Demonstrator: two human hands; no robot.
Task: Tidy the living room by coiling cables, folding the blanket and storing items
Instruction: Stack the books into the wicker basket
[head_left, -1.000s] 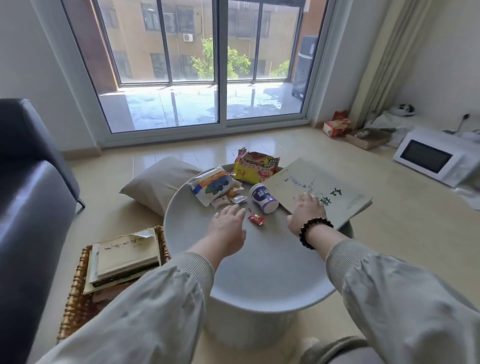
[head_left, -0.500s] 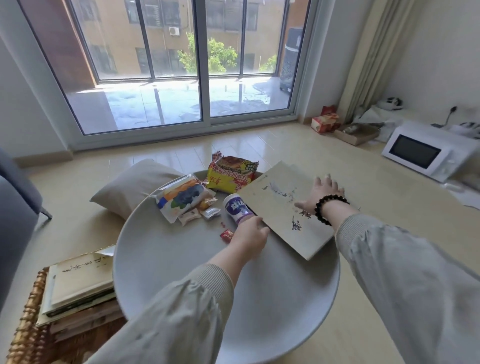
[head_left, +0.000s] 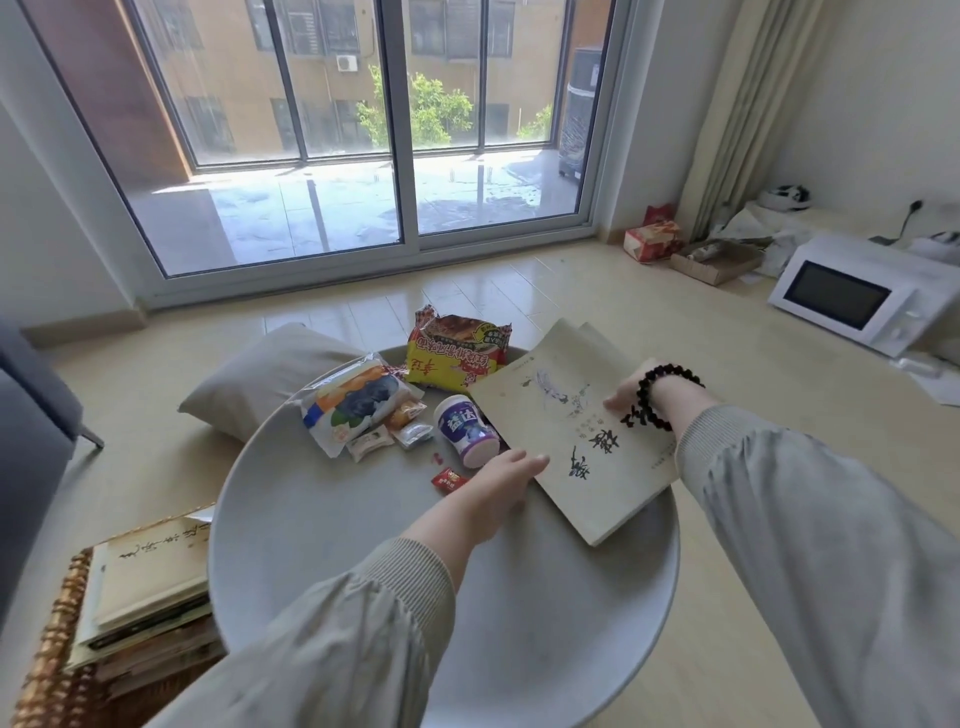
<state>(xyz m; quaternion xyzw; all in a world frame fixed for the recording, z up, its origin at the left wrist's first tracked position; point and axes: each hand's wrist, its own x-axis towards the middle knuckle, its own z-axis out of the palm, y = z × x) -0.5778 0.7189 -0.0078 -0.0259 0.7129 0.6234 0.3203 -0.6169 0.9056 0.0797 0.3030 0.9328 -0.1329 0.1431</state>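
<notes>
beige book (head_left: 582, 441) flat on round grey tabletop (head_left: 337, 519), right side, far corner overhanging rim
left hand (head_left: 493, 483): grip wide, fingers straight, tips touching book's near-left edge
right hand (head_left: 631, 387), bead bracelet (head_left: 655, 397) on wrist: thumb on cover at book's right edge, other fingers hidden behind wrist, can't tell grip
purple-white cup (head_left: 465, 431) on its side, touching book's left edge
red candy (head_left: 448, 479) just beside left hand
noodle packet (head_left: 457, 353) at far rim
wicker basket (head_left: 47, 649) with stacked books (head_left: 150, 571) on floor, left of tabletop
</notes>
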